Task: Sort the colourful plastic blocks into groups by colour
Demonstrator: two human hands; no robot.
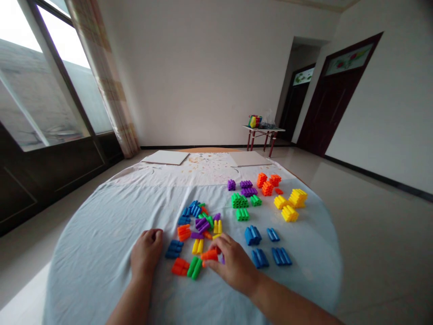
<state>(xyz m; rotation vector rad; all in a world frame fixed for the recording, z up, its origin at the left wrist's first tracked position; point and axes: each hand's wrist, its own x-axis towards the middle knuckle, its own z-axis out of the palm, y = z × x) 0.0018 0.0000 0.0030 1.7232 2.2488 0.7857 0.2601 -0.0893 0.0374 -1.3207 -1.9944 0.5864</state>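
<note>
While the right grip (238,266) pinches an orange block (210,255), bright, tubular, partly hidden, left grip (147,253) curled closed

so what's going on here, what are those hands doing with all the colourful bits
A person's right hand has an orange piece between thumb and fingers, at the near edge of a mixed-colour spread of pieces. The left hand rests curled on the tablecloth, left of that spread. Further right, pieces stand grouped by colour: purple, green, orange, yellow and blue.
</note>
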